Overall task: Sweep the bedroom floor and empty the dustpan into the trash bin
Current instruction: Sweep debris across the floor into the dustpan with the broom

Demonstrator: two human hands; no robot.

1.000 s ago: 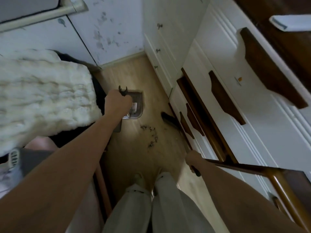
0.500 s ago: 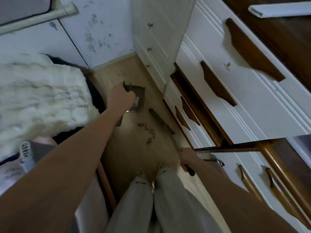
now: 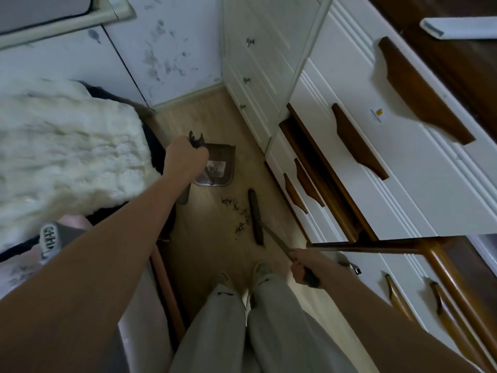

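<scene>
A dark dustpan point(image 3: 223, 168) stands on the wooden floor point(image 3: 215, 251) with its mouth toward me. My left hand point(image 3: 185, 160) grips the top of its long upright handle. A small pile of dark debris point(image 3: 236, 214) lies on the floor just in front of the pan. The dark broom head point(image 3: 255, 216) rests on the floor to the right of the debris, touching it. My right hand point(image 3: 304, 265) grips the broom's handle low on the right. No trash bin is in view.
A bed with a fluffy white blanket point(image 3: 67, 157) borders the floor strip on the left. White drawers with brown handles point(image 3: 357, 146) line the right side, one drawer open point(image 3: 317, 168). My feet point(image 3: 242, 275) stand just behind the debris. A wall closes the far end.
The broom head has swept leftward away from the drawers and now lies against the debris pile. The dustpan and my left hand have stayed about where they were.
</scene>
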